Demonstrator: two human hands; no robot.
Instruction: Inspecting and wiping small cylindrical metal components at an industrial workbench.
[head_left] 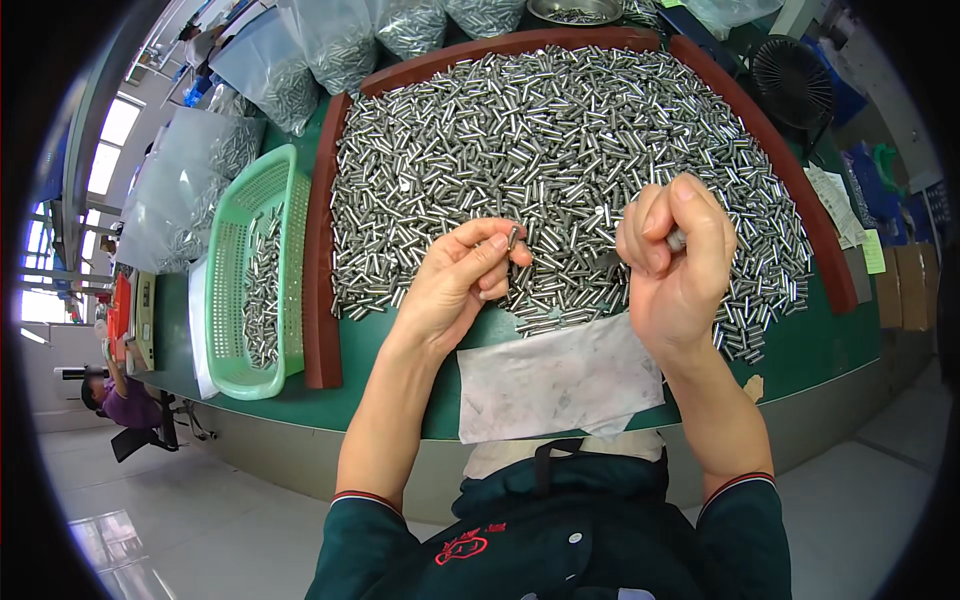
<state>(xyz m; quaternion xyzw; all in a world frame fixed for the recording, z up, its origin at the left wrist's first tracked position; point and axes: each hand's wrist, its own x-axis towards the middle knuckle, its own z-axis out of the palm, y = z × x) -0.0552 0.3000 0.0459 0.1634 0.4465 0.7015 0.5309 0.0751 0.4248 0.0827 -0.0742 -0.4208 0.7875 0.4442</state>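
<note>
A wide heap of short, shiny metal pins (pixel 560 130) spreads over the green table. Above its near side, my left hand (pixel 455 270) pinches one metal pin (pixel 513 238) between thumb and fingertips. To the right, my right hand (pixel 680 265) is raised and curled closed. A bit of something grey (pixel 677 240) shows between its fingers, too covered for me to name. Between my forearms a stained whitish cloth (pixel 560 385) lies at the table's front edge, touching the nearest pins.
Dark red strips (pixel 322 250) border the heap at left, back and right. A green plastic basket (pixel 297 230) with pins stands left. Behind are bags of pins (pixel 340 60), a metal bowl (pixel 575 12) and a black fan (pixel 792 82). A person (pixel 130 405) sits far left.
</note>
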